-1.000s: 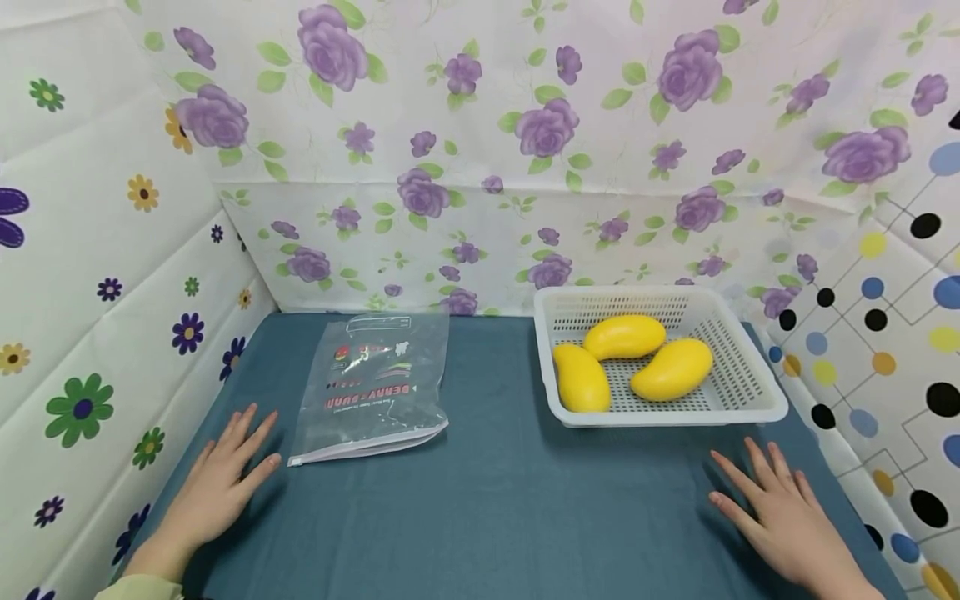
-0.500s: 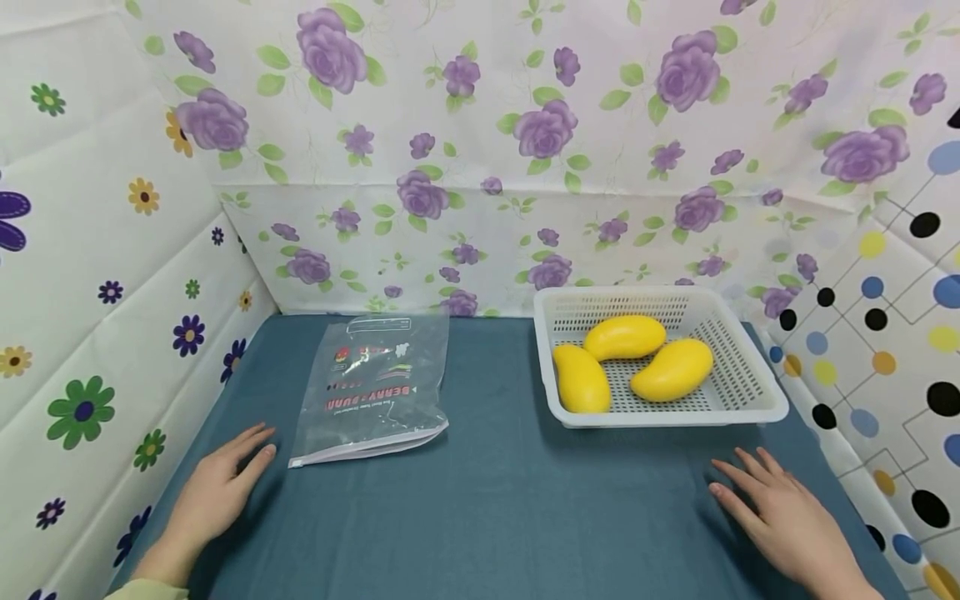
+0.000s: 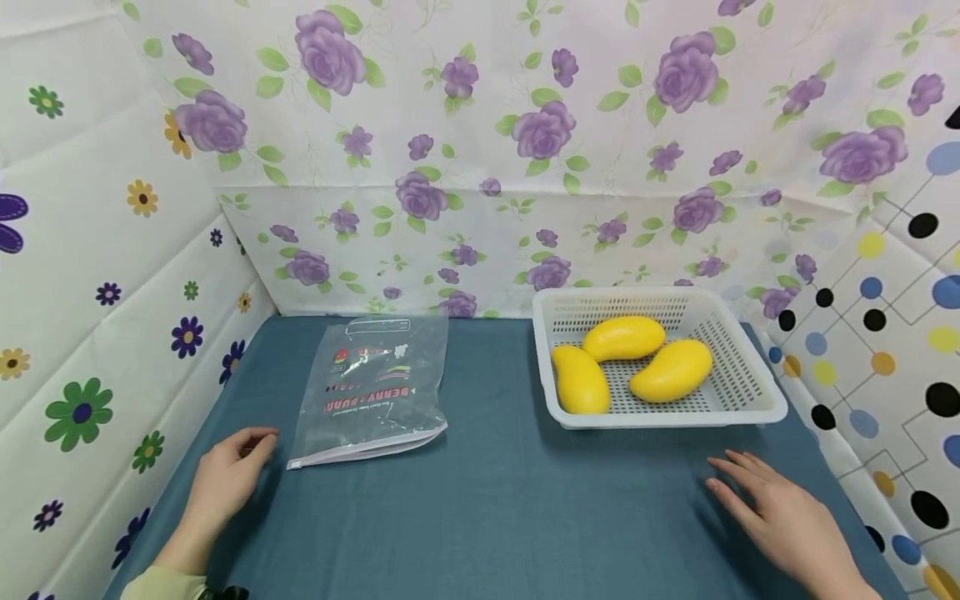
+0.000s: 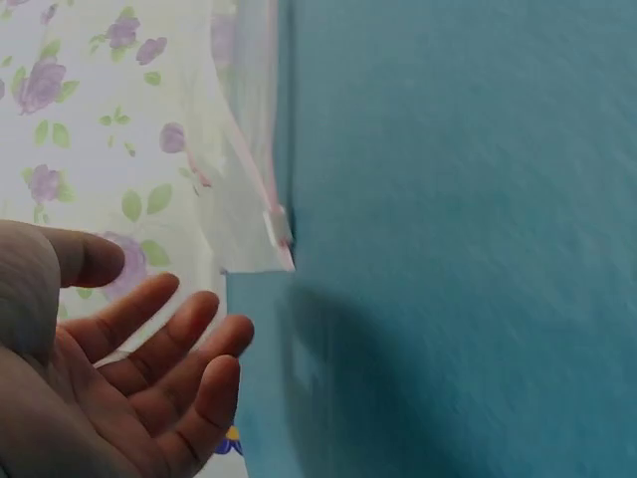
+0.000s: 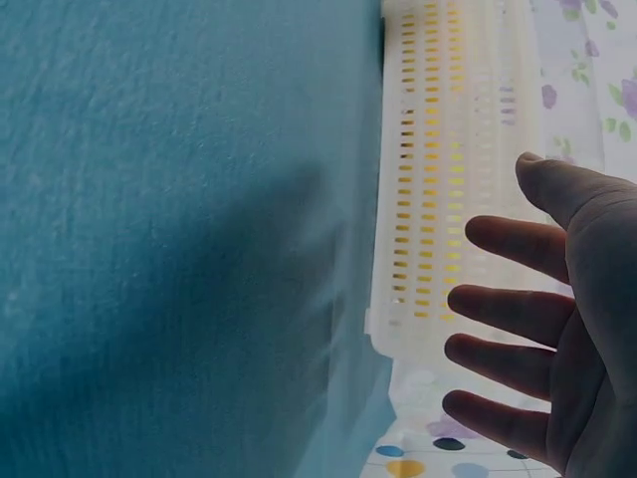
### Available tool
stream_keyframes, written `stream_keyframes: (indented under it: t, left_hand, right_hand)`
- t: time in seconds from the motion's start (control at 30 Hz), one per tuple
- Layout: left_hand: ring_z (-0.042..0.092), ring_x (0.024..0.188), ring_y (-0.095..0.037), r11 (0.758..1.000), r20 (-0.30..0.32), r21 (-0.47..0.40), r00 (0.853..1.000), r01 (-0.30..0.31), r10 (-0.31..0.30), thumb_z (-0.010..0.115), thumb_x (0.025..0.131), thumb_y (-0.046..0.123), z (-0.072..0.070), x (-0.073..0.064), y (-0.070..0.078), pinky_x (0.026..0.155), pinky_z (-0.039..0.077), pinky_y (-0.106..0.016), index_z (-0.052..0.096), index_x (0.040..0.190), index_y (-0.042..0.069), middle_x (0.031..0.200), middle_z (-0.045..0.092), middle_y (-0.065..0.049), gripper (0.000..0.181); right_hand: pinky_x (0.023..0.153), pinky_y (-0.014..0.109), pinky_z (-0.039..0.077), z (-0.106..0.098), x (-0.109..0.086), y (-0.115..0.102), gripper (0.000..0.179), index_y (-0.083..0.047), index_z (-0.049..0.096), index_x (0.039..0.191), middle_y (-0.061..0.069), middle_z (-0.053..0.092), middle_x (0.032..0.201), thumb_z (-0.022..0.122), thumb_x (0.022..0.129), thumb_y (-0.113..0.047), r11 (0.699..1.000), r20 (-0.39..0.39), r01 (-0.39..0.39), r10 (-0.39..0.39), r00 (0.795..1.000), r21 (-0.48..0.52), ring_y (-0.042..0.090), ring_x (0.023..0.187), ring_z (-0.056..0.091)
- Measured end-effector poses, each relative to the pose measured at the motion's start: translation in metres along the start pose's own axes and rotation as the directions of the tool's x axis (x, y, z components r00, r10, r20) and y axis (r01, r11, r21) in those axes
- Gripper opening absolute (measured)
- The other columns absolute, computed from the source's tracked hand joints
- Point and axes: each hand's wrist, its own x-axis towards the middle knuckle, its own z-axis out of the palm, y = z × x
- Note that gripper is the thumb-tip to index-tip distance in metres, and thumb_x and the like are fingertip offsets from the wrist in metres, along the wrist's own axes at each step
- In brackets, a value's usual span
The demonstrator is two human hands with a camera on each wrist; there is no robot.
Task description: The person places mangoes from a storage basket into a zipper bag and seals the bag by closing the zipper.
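A clear plastic zip bag [image 3: 375, 383] with printed lettering lies flat on the left of the table, its slider zip [image 4: 279, 227] edge toward me. Just left of that zip corner, my left hand [image 3: 228, 475] hovers with loosely bent fingers and nothing in them. Three yellow mangoes [image 3: 672, 371] lie in a white perforated plastic basket [image 3: 660, 417] at the back right. My right hand [image 3: 783, 517] is in front of the basket's right corner, fingers relaxed and holding nothing. In the right wrist view, its spread fingers overlap the basket's side wall [image 5: 428, 179].
A blue-green cloth [image 3: 480, 508] covers the table. A curtain with purple roses [image 3: 543, 129] stands behind it. Flowered sheeting [image 3: 82, 412] borders the left side, and dotted sheeting [image 3: 885, 333] the right.
My left hand's spread fingers have drawn together and bent, and the wrist has shifted slightly right. My right hand's fingers have come closer together. Bag, basket and mangoes stay put.
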Motion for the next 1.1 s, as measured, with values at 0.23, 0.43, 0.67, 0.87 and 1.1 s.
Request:
stream_keyframes:
  t: [0.23,0.43,0.67,0.87,1.1]
  left_hand:
    - [0.073,0.095,-0.031,0.992,0.024,-0.082,0.995,0.093,-0.092,0.052,0.113,0.033,0.004,0.009,0.007,0.069,0.052,-0.036,0.064,0.136,-0.007,0.124,0.069,-0.027,0.048]
    - [0.072,0.093,-0.028,0.990,0.045,-0.101,0.994,0.099,-0.095,0.054,0.112,0.033,0.006,0.015,0.010,0.069,0.051,-0.035,0.064,0.137,-0.007,0.123,0.068,-0.026,0.048]
    - [0.070,0.087,-0.026,0.992,0.066,-0.084,0.994,0.089,-0.084,0.056,0.112,0.031,0.004,0.022,0.009,0.068,0.051,-0.036,0.064,0.134,-0.009,0.113,0.069,-0.022,0.046]
    - [0.069,0.083,-0.024,0.994,0.089,-0.040,0.992,0.097,-0.094,0.058,0.110,0.030,0.006,0.025,0.009,0.066,0.051,-0.036,0.064,0.130,-0.010,0.106,0.069,-0.020,0.045]
    - [0.066,0.073,-0.021,0.994,0.135,-0.020,0.985,0.108,-0.105,0.062,0.107,0.031,0.007,0.028,0.010,0.065,0.048,-0.037,0.065,0.127,-0.011,0.091,0.070,-0.011,0.047]
  right_hand:
    - [0.086,0.071,0.050,-0.004,-0.001,-0.005,0.058,-0.013,0.071,0.141,0.028,0.060,0.146,0.064,0.104,-0.057,1.000,-0.001,0.004,-0.004,1.000,0.019,0.054,0.123,0.062]
    - [0.082,0.069,0.052,-0.008,-0.003,-0.008,0.058,-0.014,0.072,0.140,0.028,0.061,0.145,0.065,0.103,-0.058,0.999,0.002,0.013,-0.013,1.000,0.033,0.053,0.120,0.064]
    - [0.083,0.068,0.053,-0.012,-0.004,-0.013,0.062,-0.017,0.073,0.139,0.023,0.065,0.142,0.060,0.102,-0.066,0.999,0.019,0.029,-0.029,0.999,0.044,0.049,0.116,0.068]
    - [0.080,0.065,0.055,-0.014,-0.006,-0.016,0.055,-0.019,0.073,0.138,0.018,0.070,0.136,0.064,0.103,-0.060,0.997,0.016,0.049,-0.050,0.999,0.060,0.042,0.109,0.072]
    - [0.081,0.065,0.055,-0.014,-0.006,-0.016,0.049,-0.021,0.074,0.137,0.015,0.072,0.134,0.067,0.103,-0.055,0.996,0.030,0.056,-0.058,0.998,0.073,0.040,0.109,0.072]
